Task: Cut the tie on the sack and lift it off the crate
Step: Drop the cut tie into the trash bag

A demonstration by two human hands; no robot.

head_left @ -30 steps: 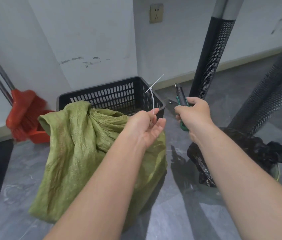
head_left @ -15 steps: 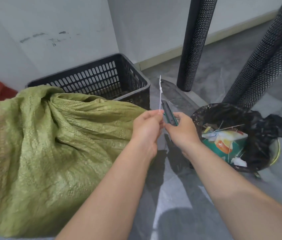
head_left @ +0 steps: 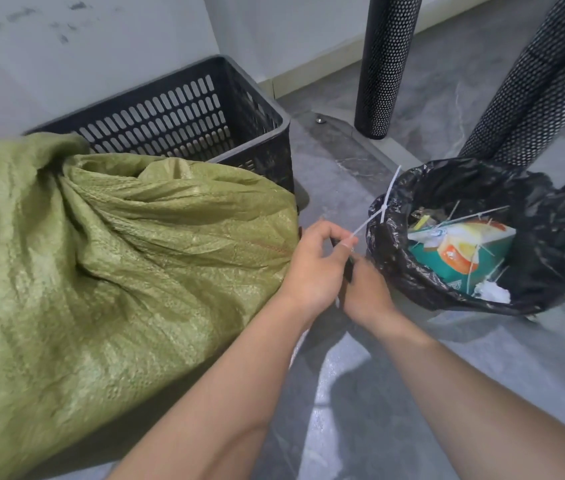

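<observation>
A green woven sack (head_left: 111,271) lies draped over the front of a black slotted crate (head_left: 184,116), with its mouth loose. My left hand (head_left: 315,268) pinches a white cable tie (head_left: 381,206) that sticks up and to the right, over the rim of the bin. My right hand (head_left: 366,292) sits right beside the left one, fingers closed on a dark cutter (head_left: 349,268) that is mostly hidden between the two hands.
A waste bin lined with a black bag (head_left: 395,237) stands at the right, holding packaging and several cut ties. Two black perforated posts (head_left: 383,64) rise behind it. A grey wall runs behind the crate. The floor is grey tile.
The view has tilted down and right. Both hands have dropped and moved toward the bin, and the tie now points over its rim instead of straight up.
</observation>
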